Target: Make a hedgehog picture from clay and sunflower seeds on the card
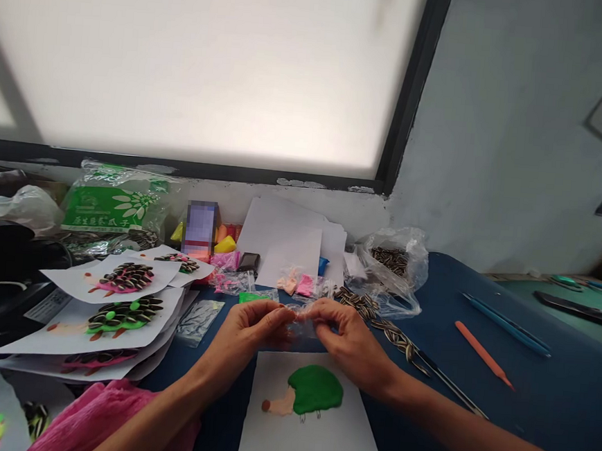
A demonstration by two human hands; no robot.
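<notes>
The left hand (258, 321) and right hand (348, 339) pinch a clear bag (305, 328), fingers curled. Below lies paper (284, 443) bearing a green hedgehog (316, 391).

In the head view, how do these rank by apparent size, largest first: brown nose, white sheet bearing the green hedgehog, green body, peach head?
1. White sheet
2. Green body
3. Peach head
4. Brown nose
</notes>
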